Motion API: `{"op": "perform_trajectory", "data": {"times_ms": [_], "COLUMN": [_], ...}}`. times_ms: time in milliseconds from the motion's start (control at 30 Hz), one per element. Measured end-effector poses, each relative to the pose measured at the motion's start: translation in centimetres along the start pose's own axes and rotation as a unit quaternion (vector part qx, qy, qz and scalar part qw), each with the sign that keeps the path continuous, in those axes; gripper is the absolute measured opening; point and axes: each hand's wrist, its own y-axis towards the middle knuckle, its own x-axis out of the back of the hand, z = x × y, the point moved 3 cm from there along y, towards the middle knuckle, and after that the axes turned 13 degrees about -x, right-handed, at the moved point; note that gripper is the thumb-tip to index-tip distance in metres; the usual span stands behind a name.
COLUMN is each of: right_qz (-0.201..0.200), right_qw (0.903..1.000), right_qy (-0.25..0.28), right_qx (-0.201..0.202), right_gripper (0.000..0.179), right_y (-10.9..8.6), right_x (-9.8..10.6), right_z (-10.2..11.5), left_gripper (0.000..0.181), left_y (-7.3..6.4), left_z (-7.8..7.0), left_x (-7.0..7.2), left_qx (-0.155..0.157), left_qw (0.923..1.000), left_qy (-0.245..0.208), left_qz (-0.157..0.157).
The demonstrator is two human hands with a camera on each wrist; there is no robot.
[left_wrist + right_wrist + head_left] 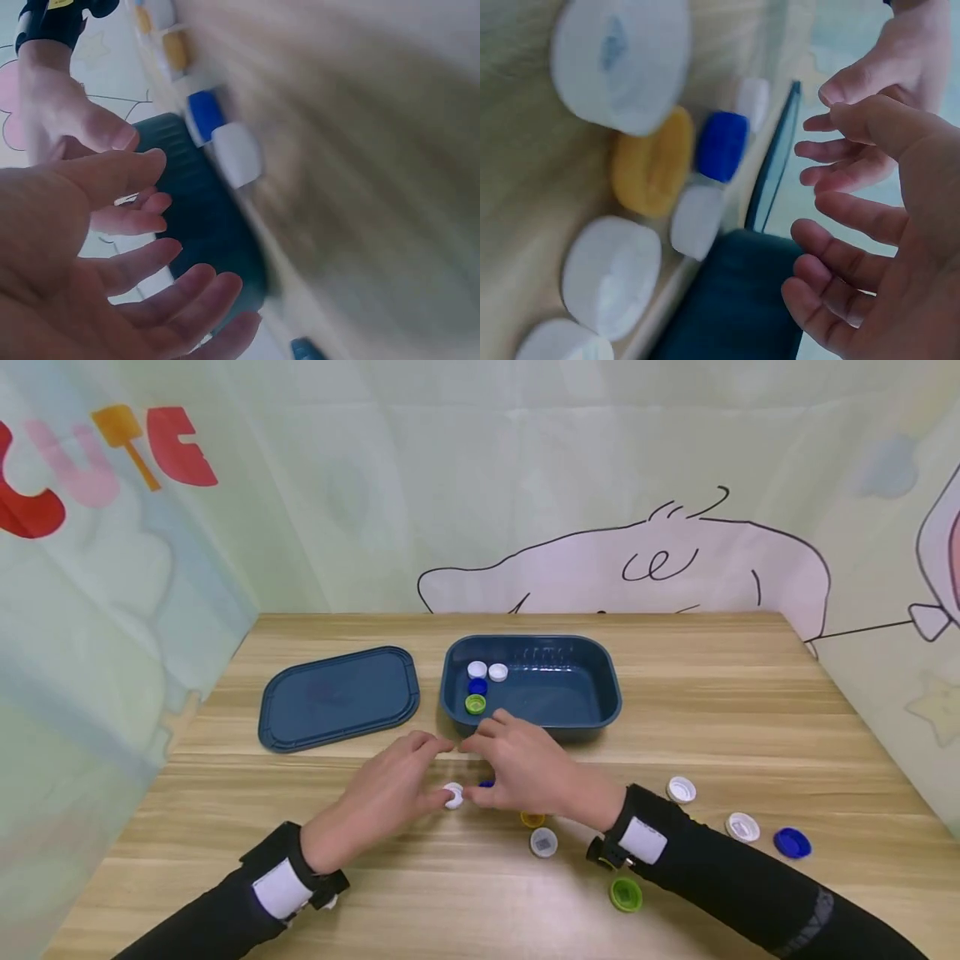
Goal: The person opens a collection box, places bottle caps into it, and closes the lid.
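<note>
My left hand [386, 789] and right hand [528, 768] face each other over the table, in front of the dark blue box [558, 689]. Their fingers are spread and loosely bent, with nothing held, as both wrist views show. Around and below them lie bottle caps: a white cap [453, 795] by the left thumb, a blue cap [487, 783] partly hidden by the right hand, an orange-yellow cap [652, 161] and a white cap [543, 842]. Inside the box, at its left end, sit two white caps [477, 670], a blue cap [477, 687] and a green cap [476, 704].
Left of the box a flat dark blue lid [337, 700] lies on the wooden table [720, 710]. Beyond the right forearm are two white caps [681, 790] and a blue cap [792, 843]. A green cap [626, 894] lies near the right wrist. A printed curtain [360, 485] stands behind.
</note>
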Motion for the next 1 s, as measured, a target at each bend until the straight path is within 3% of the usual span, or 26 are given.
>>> {"op": "perform_trajectory", "data": {"times_ms": [133,467,833,1000], "right_qz": [0.025,0.037,0.048,0.048], "right_qw": [0.9995,0.9986,0.9988,0.9983], "right_qy": [-0.017,-0.037,0.006,0.025], "right_qx": [0.01,0.008,-0.007,-0.02], "right_gripper": [0.053,0.049,0.024,0.017], "right_y": [-0.4,-0.4,0.3,0.4], "right_x": [-1.0,-3.4,-4.2,-4.3], "right_z": [0.6,1.0,1.4,1.6], "left_gripper": [0.058,0.055,0.016,0.013], "left_y": [-0.7,-1.0,-0.4,-0.2], "left_z": [0.2,-0.1,-0.1,-0.1], "left_x": [-1.3,-3.1,-3.1,-3.1], "left_qx": [0.028,0.044,0.035,0.016], "left_qw": [0.9991,0.9985,0.9993,0.9993], "left_qy": [-0.022,-0.021,-0.012,-0.02], "left_qz": [0.022,0.026,0.0,-0.027]}}
